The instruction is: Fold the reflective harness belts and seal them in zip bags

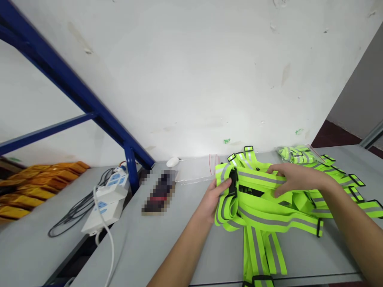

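Note:
A neon yellow-green reflective strap vest point(263, 207) with grey bands and black buckles lies bunched on the grey table point(167, 247). My left hand point(214, 197) grips its left end, thumb by a black buckle. On top of the bundle rests my right hand point(295, 178), palm down, fingers curled over the straps. More of the same vests point(338, 175) are piled behind and to the right, some in a clear bag.
Clear plastic bags point(197, 169) lie by the white wall. A blurred dark object point(158, 193) sits left of my hands. White power strips with cables point(104, 199) lie further left, beside a blue rack post point(131, 167). Orange packets point(36, 179) are stacked at far left.

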The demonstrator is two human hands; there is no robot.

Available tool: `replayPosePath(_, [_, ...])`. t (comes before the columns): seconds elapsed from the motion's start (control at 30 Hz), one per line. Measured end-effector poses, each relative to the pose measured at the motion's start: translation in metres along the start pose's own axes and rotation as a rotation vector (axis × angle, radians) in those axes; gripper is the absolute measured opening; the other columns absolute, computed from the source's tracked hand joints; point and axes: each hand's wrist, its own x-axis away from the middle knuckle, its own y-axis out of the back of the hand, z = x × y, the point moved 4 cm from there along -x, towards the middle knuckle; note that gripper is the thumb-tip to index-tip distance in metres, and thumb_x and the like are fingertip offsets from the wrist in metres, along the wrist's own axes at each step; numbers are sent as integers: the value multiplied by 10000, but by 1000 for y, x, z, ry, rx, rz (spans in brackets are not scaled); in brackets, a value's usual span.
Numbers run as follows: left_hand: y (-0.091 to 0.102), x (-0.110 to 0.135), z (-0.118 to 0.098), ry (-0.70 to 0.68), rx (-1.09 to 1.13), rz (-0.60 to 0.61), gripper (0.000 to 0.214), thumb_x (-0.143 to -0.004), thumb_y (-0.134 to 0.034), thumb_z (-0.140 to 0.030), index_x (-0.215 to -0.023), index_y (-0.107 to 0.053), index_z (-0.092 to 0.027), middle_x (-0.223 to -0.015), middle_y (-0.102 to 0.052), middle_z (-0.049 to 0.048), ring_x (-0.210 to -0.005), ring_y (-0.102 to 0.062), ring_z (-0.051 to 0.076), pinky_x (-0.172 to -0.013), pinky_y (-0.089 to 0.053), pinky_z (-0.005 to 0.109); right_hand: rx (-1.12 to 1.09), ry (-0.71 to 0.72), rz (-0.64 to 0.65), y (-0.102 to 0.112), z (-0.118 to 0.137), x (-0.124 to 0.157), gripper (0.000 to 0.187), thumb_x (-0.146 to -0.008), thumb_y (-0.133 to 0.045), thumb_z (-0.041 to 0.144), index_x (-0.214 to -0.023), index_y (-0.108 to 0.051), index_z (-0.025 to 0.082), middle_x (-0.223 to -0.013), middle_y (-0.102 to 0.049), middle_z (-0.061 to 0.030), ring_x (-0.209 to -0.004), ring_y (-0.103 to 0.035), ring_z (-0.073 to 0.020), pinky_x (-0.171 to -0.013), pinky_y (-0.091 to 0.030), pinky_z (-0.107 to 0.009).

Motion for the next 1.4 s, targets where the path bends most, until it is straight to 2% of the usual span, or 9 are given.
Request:
replayPosePath(0.27, [6,-13,11,87,-48,-43,412,-743,-730,-202,-1130,-605,-140,-1034,-729,138,-919,-706,303,-825,-584,409,-41,-68,-61,26,-52,23,587,-628,-748,483,-1174,-623,307,-1171,-652,-62,-1115,-579,-355,-774,-496,-373])
replayPosePath(0.37, [7,-17,15,104,-82,-64,432,-737,-735,-198,-1144,-602,-140,-1025,-731,142,-906,-710,303,-809,-591,404,-80,-63,-76,29,-62,20,559,-649,-738,482,-1159,-605,296,-1222,-616,-51,-1168,-535,-331,-850,-468,-378])
replayPosePath(0.5, [12,-23,15,89,-116,-151,418,-733,-733,-186,-1127,-605,-130,-992,-737,145,-846,-723,294,-766,-602,393,-139,-65,-91,29,-79,11,618,-648,-727,535,-1170,-569,245,-1164,-615,-70,-1049,-581,-281,-812,-476,-363])
replayPosePath(0.6, [14,-25,11,72,-125,-181,411,-737,-718,-163,-1131,-604,-134,-970,-742,137,-838,-725,290,-749,-606,386,-221,-62,-142,30,-91,6,571,-655,-732,500,-1129,-589,216,-1144,-618,-81,-1066,-567,-260,-855,-465,-355])
replayPosePath(0.83, [18,-28,9,82,-173,-139,392,-735,-722,-184,-1112,-625,-133,-1015,-732,147,-883,-716,300,-766,-603,383,-138,-43,-114,21,-90,-1,474,-754,-640,479,-1152,-618,224,-1041,-648,-63,-947,-599,-248,-817,-466,-372])
replayPosePath(0.9, [18,-28,9,76,-193,-146,395,-736,-725,-190,-1112,-622,-134,-1017,-731,149,-884,-716,300,-769,-602,391,-117,-21,-195,20,-85,-6,392,-829,-559,450,-1131,-633,212,-1093,-656,-83,-977,-600,-261,-843,-462,-390])
replayPosePath(1.03, [17,-26,6,58,-202,-169,397,-735,-728,-195,-1110,-617,-128,-993,-737,148,-867,-719,297,-763,-603,391,-98,-17,-487,25,-81,-11,366,-904,-444,363,-1188,-605,197,-1233,-621,-113,-1092,-572,-279,-910,-438,-412])
replayPosePath(1.2, [15,-24,1,15,-186,-185,434,-722,-731,-184,-1135,-609,-135,-962,-746,132,-835,-726,284,-751,-605,370,55,51,-786,37,-86,-5,388,-885,-368,203,-1202,-592,207,-1153,-640,-97,-1041,-589,-255,-895,-441,-397])
replayPosePath(1.4, [17,-26,-1,-102,-153,-221,402,-724,-723,-209,-1107,-627,-132,-916,-755,103,-834,-725,272,-771,-598,345,175,-3,-924,38,-99,-1,508,-815,-316,119,-1249,-563,211,-1128,-621,-93,-1058,-559,-267,-926,-404,-418])
